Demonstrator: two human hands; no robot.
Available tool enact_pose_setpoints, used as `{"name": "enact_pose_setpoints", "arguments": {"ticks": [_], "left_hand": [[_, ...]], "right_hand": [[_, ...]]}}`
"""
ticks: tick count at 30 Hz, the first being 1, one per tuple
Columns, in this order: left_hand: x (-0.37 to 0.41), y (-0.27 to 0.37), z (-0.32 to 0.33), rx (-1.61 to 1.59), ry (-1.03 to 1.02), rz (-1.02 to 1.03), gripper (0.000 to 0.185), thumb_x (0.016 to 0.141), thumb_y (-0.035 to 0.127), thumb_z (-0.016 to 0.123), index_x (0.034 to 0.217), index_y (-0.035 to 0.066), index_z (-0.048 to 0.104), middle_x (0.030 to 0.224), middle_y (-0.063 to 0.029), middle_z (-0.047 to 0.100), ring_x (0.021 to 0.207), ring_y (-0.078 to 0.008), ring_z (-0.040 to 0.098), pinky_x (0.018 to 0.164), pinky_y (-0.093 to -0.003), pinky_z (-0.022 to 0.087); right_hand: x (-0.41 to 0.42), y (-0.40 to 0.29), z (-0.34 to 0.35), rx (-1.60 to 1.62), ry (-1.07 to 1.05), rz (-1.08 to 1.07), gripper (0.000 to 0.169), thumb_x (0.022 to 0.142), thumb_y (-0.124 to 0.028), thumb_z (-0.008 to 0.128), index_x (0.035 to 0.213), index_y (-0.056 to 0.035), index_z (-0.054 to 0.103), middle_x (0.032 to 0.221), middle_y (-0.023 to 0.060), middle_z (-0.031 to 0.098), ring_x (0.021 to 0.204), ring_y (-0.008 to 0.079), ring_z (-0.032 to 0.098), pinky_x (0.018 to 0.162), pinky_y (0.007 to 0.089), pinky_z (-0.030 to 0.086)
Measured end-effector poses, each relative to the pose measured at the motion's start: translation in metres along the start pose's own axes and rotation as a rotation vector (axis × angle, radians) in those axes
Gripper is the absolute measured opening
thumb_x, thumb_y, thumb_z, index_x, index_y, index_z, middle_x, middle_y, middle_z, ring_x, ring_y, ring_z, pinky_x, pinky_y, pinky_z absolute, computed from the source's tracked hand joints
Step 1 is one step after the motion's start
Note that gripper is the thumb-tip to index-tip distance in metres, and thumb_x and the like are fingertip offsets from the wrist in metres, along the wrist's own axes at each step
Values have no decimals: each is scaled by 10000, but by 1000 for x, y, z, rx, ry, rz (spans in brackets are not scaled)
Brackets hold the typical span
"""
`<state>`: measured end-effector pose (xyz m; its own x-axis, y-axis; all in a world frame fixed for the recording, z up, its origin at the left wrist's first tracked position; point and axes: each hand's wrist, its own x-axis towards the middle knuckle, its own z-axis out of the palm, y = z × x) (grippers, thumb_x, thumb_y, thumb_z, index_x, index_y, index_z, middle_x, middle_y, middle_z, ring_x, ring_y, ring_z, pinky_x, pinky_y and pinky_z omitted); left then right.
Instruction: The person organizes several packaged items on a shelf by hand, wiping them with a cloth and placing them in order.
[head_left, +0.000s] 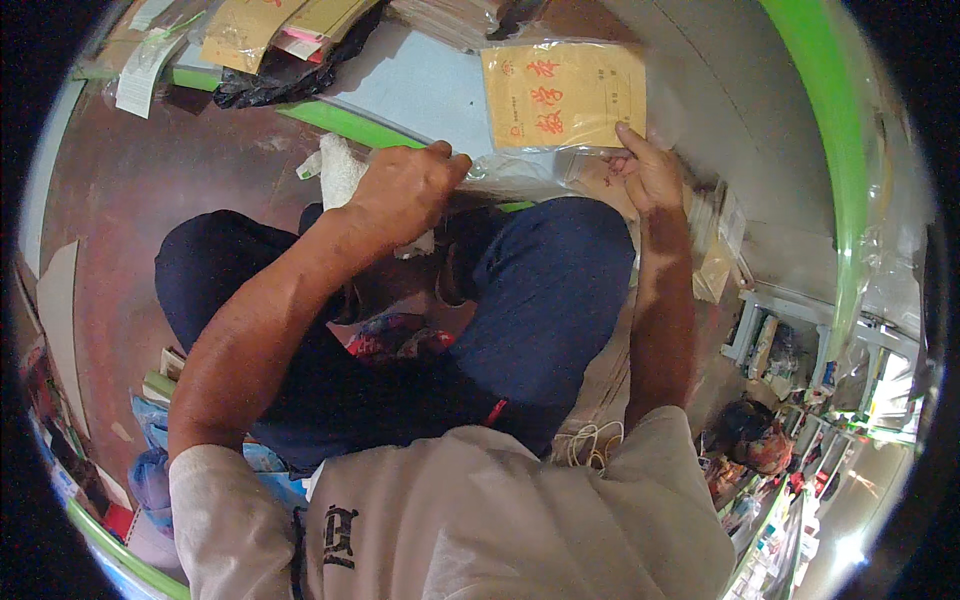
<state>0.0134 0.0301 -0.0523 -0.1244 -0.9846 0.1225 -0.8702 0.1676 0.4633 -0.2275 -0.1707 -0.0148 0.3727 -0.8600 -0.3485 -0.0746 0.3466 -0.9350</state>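
Note:
My right hand (651, 171) grips the lower right corner of a yellow-brown exercise book (566, 97) with red characters, its thumb on top. Clear plastic covers the book, which lies over the edge of a light blue-grey board (420, 86). Left of it, my left hand (409, 180) is curled above my knees with its fingertips hidden. Its knuckles are beside a strip of clear plastic film (517, 171) that runs below the book; whether it pinches the film I cannot tell. A white cloth (339, 171) sits behind my left wrist.
Beyond the board lie more yellow-brown booklets (247, 30) on black plastic (277, 86) and a stack of paper (450, 19). A green edge strip (352, 124) borders the board. On the right are wrapped bundles (716, 247), a grey frame (784, 307) and a person (750, 435).

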Motion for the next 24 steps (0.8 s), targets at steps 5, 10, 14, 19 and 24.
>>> {"name": "enact_pose_setpoints", "arguments": {"ticks": [5,10,14,19,24], "left_hand": [[-2,3,-8,-11,86,43,340,756,252,648,983,4,595,927,-167,600,753,-356,619,628,-444,498],[-5,6,-12,-31,135,75,205,715,112,595,893,12,583,846,-160,600,706,-349,618,604,-431,503],[-7,8,-14,-17,137,74,166,699,44,565,862,13,583,805,-160,602,690,-348,619,591,-429,503],[-7,4,-13,2,86,81,258,722,152,639,926,12,563,859,-164,594,708,-355,616,605,-440,502],[-6,2,-10,11,84,69,272,698,123,643,936,20,561,880,-158,593,710,-354,617,620,-447,504]], "right_hand": [[-16,-23,12,46,-44,-120,317,859,-86,590,1164,-33,521,1021,78,623,836,168,628,687,300,519],[-21,-31,9,24,-93,-123,331,868,-75,566,1189,-28,504,1058,93,615,859,194,632,698,321,531],[-23,-28,5,20,-102,-166,337,874,-75,552,1201,-19,494,1080,100,608,868,207,634,694,338,536],[-31,-26,3,48,-101,-113,367,860,-106,592,1206,-29,499,1061,95,608,881,193,607,740,335,498],[-31,-22,3,66,-45,-130,350,866,-99,578,1199,-22,503,1069,105,606,884,210,618,718,344,515]]}}
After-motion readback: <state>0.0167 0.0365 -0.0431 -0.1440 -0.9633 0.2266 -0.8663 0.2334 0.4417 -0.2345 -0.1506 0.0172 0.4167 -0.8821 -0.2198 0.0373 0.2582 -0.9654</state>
